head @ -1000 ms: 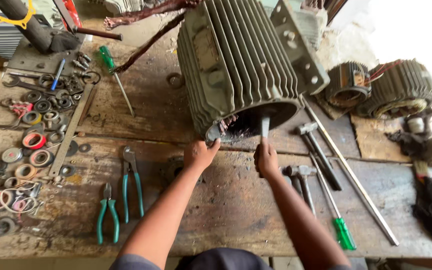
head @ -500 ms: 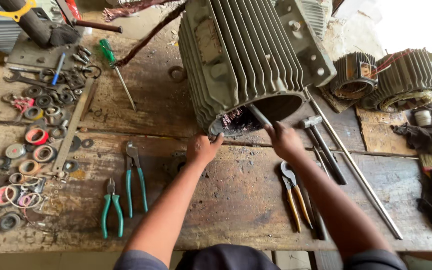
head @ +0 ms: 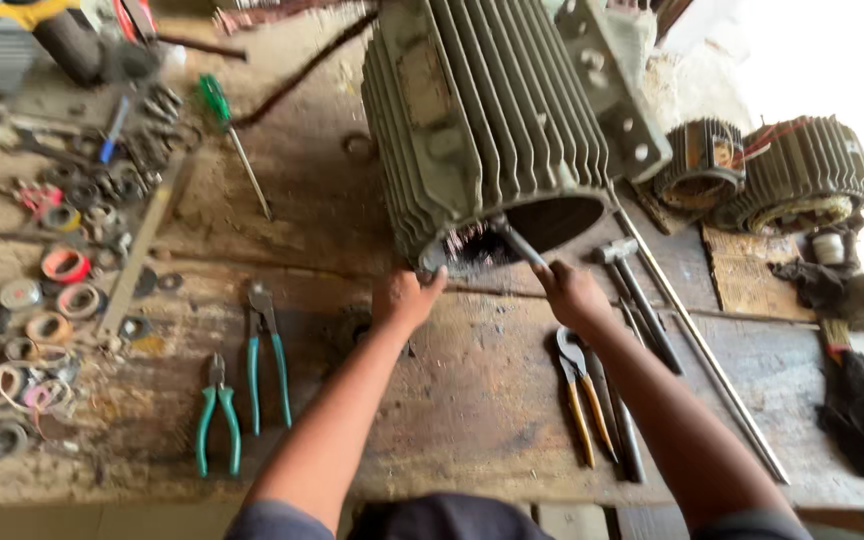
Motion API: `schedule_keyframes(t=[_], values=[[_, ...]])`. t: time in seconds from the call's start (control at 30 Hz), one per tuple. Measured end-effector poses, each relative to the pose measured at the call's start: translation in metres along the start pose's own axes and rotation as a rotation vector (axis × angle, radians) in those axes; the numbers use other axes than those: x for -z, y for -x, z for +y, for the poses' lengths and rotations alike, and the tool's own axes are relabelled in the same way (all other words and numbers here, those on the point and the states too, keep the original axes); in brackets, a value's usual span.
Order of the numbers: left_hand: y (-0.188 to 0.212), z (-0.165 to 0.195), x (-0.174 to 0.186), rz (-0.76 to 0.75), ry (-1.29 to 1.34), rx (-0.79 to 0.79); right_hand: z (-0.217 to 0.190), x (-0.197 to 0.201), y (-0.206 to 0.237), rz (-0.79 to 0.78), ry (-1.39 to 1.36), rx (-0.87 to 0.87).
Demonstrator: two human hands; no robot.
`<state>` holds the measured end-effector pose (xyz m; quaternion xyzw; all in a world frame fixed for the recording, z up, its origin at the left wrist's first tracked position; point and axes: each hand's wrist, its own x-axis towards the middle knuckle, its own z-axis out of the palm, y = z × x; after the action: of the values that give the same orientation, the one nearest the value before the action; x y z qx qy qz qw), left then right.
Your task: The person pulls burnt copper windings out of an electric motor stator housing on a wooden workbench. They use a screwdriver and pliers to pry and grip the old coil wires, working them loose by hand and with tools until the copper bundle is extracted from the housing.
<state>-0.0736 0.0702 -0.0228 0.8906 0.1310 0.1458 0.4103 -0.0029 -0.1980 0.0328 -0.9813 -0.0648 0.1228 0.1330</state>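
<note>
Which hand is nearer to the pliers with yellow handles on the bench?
Right. The right hand is just above the yellow-handled pliers; the left hand is farther left.

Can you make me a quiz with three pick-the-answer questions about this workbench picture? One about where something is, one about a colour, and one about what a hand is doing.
1. Where do the teal-handled pliers lie?
A. On the wooden bench, to the left of the left arm
B. On top of the big motor
C. Under the black cloth

2. What colour are the handles of the pliers beside the right arm?
A. Blue
B. Orange-yellow
C. White

3. What is the right hand doing?
A. Resting flat on the bench
B. Holding a thin metal tool that pokes into the open end of the big finned motor
C. Lifting a hammer

Answers: 1 A, they lie on the wood near the rings of tape. 2 B, both handles show that colour. 3 B, the fingers wrap the tool, while the left hand touches the motor's rim.
</note>
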Motion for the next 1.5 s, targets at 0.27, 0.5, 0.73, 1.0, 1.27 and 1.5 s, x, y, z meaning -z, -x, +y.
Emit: schedule_keyframes(t=[0.27,0.5,0.73,1.0,1.27,1.5], values=[[-0.002,-0.001,-0.003,-0.016,-0.150,0.029,0.015,0.001,-0.005,-0.047,-0.134,-0.006],[0.000,0.002,-0.003,0.009,-0.078,0.042,0.014,0.000,0.012,-0.034,-0.128,-0.036],[0.001,0.009,0.001,-0.087,-0.090,0.126,0.022,-0.012,0.029,-0.052,-0.236,-0.032],[-0.001,0.020,0.008,-0.097,-0.138,0.158,0.026,-0.021,0.038,-0.002,-0.172,-0.086],[0.012,0.040,0.004,0.090,-0.204,0.379,0.025,-0.017,0.029,-0.090,-0.113,0.217],[0.011,0.067,0.004,0.085,-0.305,0.462,0.053,-0.025,-0.003,-0.026,-0.131,0.444]])
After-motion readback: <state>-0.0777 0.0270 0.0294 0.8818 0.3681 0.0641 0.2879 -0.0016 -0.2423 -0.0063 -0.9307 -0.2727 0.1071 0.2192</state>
